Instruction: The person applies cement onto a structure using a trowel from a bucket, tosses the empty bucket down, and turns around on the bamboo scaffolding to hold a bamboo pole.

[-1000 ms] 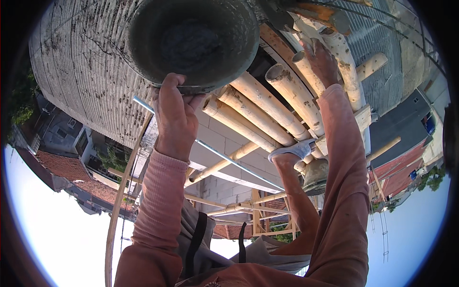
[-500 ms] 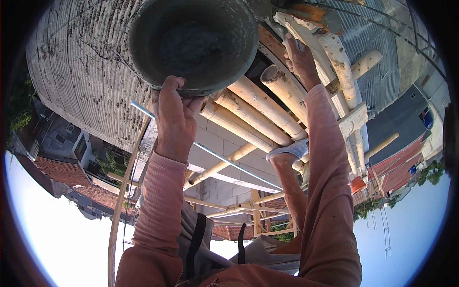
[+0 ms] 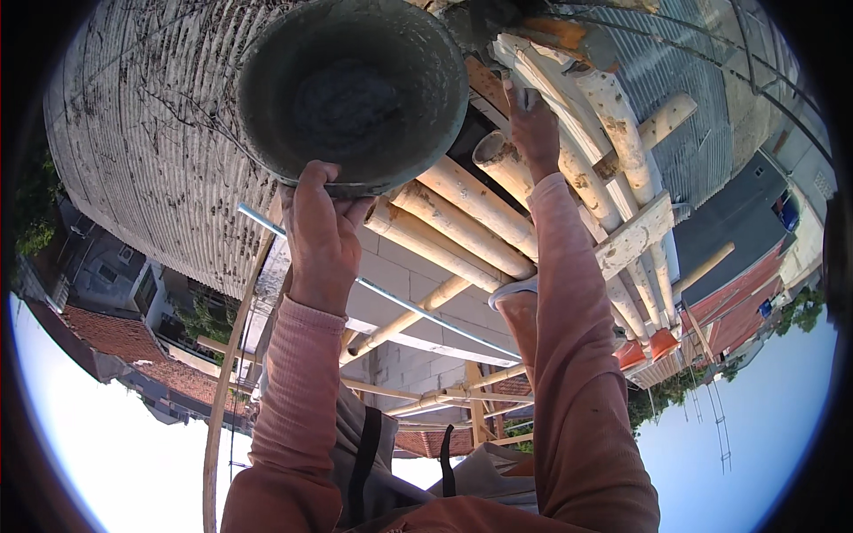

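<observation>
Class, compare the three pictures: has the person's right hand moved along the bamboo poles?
Yes. The right hand has shifted leftward across the bamboo poles, toward the grey pan held by the left hand.

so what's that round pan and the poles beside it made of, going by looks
The round pan, gripped at its rim by the left hand, looks like dull grey metal or hard plastic crusted with dried cement; the coating hides which. The poles look like bamboo: pale yellow, round, hollow at the cut ends, splashed with grey. The right hand rests on one.

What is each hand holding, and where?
Left hand grips the round grey mortar-caked pan by its near rim. Right hand rests on a pale bamboo pole.
</observation>
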### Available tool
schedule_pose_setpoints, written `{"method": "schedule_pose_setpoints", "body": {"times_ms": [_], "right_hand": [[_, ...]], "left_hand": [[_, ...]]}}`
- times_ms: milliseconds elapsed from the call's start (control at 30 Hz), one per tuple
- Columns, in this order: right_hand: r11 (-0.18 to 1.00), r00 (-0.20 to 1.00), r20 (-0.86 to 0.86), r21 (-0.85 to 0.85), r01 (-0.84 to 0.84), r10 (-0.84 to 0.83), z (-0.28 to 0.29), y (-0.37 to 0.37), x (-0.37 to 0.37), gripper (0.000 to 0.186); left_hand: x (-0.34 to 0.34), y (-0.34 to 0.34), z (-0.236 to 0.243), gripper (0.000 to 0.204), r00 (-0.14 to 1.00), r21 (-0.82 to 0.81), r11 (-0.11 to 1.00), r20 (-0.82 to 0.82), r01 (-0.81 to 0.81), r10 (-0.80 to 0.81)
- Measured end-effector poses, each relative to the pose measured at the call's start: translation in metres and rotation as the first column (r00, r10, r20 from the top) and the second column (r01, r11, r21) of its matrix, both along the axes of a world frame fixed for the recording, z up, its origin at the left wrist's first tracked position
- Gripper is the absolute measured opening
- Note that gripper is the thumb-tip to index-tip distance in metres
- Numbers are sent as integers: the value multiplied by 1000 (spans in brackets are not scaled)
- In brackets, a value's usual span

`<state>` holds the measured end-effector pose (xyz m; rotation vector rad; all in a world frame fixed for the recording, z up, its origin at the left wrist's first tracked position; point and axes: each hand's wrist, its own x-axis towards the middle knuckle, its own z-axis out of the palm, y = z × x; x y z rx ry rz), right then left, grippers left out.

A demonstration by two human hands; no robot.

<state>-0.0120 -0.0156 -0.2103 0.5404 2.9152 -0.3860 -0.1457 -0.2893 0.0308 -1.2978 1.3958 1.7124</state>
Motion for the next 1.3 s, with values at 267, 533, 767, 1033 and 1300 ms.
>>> {"method": "schedule_pose_setpoints", "body": {"times_ms": [267,533,767,1033,1300], "right_hand": [[602,788,265,-525,601,-555,61,-18,-66,46],[-751,438,714,-649,122,-546,66,-60,-114,62],[-776,501,675,-631,13,-541,60,-56,-120,63],[133,642,551,-695,707,-532,188,-66,-25,49],[874,994,-47,-482,66,-102,259,-45,2,35]], "left_hand": [[-1,-14,2,19,1000,-46,999,2,-25,25],[-6,-10,-2,22,999,-16,999,34,-29,29],[-5,-15,-8,26,997,6,997,-7,-76,76],[-8,-15,-5,46,992,-141,990,-122,10,-28],[-7,7,-4,51,924,-288,944,-294,157,-244]]}}
